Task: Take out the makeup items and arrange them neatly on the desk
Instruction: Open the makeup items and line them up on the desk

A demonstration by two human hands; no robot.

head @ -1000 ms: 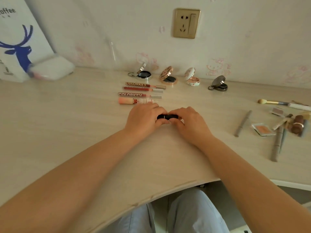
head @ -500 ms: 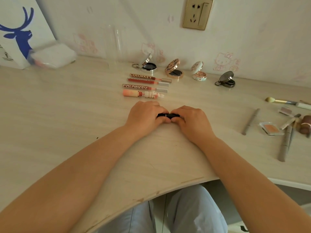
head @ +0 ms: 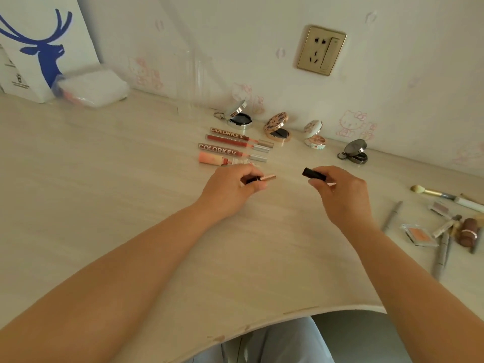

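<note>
My left hand (head: 230, 187) pinches a lipstick base (head: 263, 178), black with a rose-gold end pointing right. My right hand (head: 337, 188) grips its black cap (head: 313, 174) a short way to the right, apart from the base. Both hover just above the pale desk (head: 131, 205). Beyond my left hand several lip-gloss tubes (head: 230, 146) lie in a neat column. Behind them several open compacts (head: 277, 128) stand in a row along the wall.
A loose pile of brushes, pencils, a blush pan (head: 419, 234) and a brown lipstick (head: 467, 230) lies at the right edge. A clear pouch (head: 91, 87) and a white bag with a blue deer (head: 39, 48) sit far left. A clear acrylic holder (head: 193, 87) stands by the wall.
My hands, joined on the closed black lipstick before, have drawn apart. The cap came off in my right hand and the base stayed in my left. The camera tilted closer.
</note>
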